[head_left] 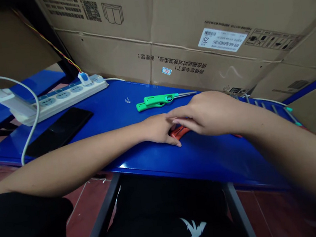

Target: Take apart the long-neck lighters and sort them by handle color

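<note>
My left hand is closed around the end of a red long-nosed lighter, low over the blue table, with its thumb along the near side. My right hand reaches in from the right, its fingertips brought together against my left hand's knuckles, just above the red handle. Whether a small part sits in those fingertips is hidden. The right hand also covers the far end of the red lighter. Just beyond my hands, what look like two green long-nosed lighters lie side by side, their metal rods pointing right.
Several more lighter rods show behind my right wrist. Tiny metal bits lie left of the green lighters. A black phone and a white power strip with a looping cable are at the left. A large carton walls off the back.
</note>
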Tool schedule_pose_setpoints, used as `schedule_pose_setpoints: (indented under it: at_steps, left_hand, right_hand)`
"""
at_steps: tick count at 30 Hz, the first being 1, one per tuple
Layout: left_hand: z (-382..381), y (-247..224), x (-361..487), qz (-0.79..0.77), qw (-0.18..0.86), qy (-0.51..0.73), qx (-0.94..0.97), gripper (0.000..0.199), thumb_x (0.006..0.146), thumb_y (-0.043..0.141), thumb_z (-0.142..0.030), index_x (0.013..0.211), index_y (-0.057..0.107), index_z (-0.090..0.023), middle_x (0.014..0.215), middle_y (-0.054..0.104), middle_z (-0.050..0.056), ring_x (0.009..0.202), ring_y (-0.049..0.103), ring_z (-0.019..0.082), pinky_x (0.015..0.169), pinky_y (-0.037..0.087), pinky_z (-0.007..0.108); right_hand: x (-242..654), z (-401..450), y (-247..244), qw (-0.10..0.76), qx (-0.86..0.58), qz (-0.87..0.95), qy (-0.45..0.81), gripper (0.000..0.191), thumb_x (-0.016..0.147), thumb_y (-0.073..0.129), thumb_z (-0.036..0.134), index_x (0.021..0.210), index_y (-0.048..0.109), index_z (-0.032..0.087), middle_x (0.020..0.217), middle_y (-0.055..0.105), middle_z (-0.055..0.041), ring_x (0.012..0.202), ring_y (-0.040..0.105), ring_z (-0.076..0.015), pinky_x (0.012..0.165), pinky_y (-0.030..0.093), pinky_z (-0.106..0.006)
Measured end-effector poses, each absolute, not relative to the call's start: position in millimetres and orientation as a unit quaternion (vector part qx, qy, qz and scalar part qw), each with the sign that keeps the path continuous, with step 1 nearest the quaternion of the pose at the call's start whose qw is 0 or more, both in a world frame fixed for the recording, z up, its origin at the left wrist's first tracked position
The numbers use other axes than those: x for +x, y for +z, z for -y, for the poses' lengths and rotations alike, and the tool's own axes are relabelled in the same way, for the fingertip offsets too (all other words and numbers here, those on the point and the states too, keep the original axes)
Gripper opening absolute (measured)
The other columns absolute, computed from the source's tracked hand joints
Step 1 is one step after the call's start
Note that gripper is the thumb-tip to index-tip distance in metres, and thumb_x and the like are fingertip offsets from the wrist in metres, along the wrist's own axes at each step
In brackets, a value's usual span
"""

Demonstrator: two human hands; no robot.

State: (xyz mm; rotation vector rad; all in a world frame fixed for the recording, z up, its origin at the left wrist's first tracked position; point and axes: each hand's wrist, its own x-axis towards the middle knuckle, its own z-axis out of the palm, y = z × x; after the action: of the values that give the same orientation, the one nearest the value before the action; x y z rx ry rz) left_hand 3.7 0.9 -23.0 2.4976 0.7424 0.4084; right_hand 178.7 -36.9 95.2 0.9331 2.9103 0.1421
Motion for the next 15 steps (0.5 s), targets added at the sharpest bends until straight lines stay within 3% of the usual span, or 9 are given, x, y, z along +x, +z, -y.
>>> schedule_pose_setpoints:
  at_steps: [2, 4, 7, 9, 13, 15]
  left_hand:
    - [-0.8, -23.1, 3.4, -0.275, 0.244, 0.147, 0.918, 0.053, 0.069, 0.084, -0.051, 0.108, 0.068, -0.019, 0.102, 0.071, 0.007, 0.093, 0.066, 0.024, 0.078, 0.050, 0.033]
    - [-1.1, -23.2, 3.1, -0.274, 0.242, 0.137, 0.921, 0.050, 0.070, 0.083, -0.051, 0.104, 0.067, -0.017, 0.098, 0.071, 0.006, 0.087, 0.065, 0.023, 0.074, 0.050, 0.032]
    - [-2.3, -24.0, 3.0, -0.267, 0.238, 0.136, 0.924, 0.050, 0.071, 0.082, -0.053, 0.103, 0.068, -0.017, 0.096, 0.070, 0.006, 0.086, 0.065, 0.022, 0.072, 0.049, 0.030]
    - [-2.7, -24.6, 3.2, -0.261, 0.237, 0.143, 0.925, 0.049, 0.071, 0.082, -0.053, 0.102, 0.068, -0.018, 0.097, 0.070, 0.006, 0.087, 0.065, 0.022, 0.074, 0.049, 0.031]
    - [-1.7, -23.8, 4.3, -0.256, 0.266, 0.137, 0.919, 0.041, 0.072, 0.082, -0.050, 0.090, 0.068, -0.017, 0.087, 0.068, 0.004, 0.078, 0.063, 0.018, 0.070, 0.047, 0.029]
    - [-0.8, -22.1, 5.2, -0.264, 0.273, 0.124, 0.917, 0.040, 0.072, 0.082, -0.050, 0.086, 0.067, -0.016, 0.082, 0.067, 0.003, 0.073, 0.061, 0.017, 0.066, 0.045, 0.028]
  right_hand:
    - [181.4, 33.8, 96.4, 0.018, 0.246, -0.969, -0.014, 0.033, 0.094, 0.054, 0.026, 0.125, 0.066, 0.025, 0.100, 0.075, -0.0056, 0.082, 0.065, -0.0207, 0.066, 0.039, -0.031]
    - [183.7, 32.1, 97.9, 0.013, 0.209, -0.976, -0.061, 0.040, 0.093, 0.056, 0.025, 0.133, 0.060, 0.024, 0.113, 0.074, -0.0058, 0.092, 0.065, -0.0207, 0.071, 0.041, -0.031]
    - [183.8, 32.4, 98.3, 0.035, 0.258, -0.965, -0.027, 0.028, 0.098, 0.052, 0.035, 0.117, 0.069, 0.025, 0.091, 0.075, -0.0040, 0.077, 0.064, -0.0198, 0.064, 0.037, -0.031]
    - [183.0, 33.4, 97.8, 0.040, 0.294, -0.955, 0.012, 0.029, 0.100, 0.047, 0.037, 0.108, 0.072, 0.024, 0.078, 0.072, -0.0034, 0.069, 0.062, -0.0194, 0.061, 0.034, -0.031]
    - [183.6, 34.6, 99.3, 0.030, 0.235, -0.970, -0.049, 0.029, 0.093, 0.053, 0.026, 0.120, 0.064, 0.023, 0.101, 0.074, -0.0056, 0.083, 0.064, -0.0200, 0.066, 0.039, -0.031]
    - [184.1, 35.0, 100.5, 0.037, 0.241, -0.968, -0.050, 0.030, 0.091, 0.056, 0.029, 0.119, 0.063, 0.021, 0.099, 0.073, -0.0070, 0.082, 0.063, -0.0210, 0.065, 0.039, -0.031]
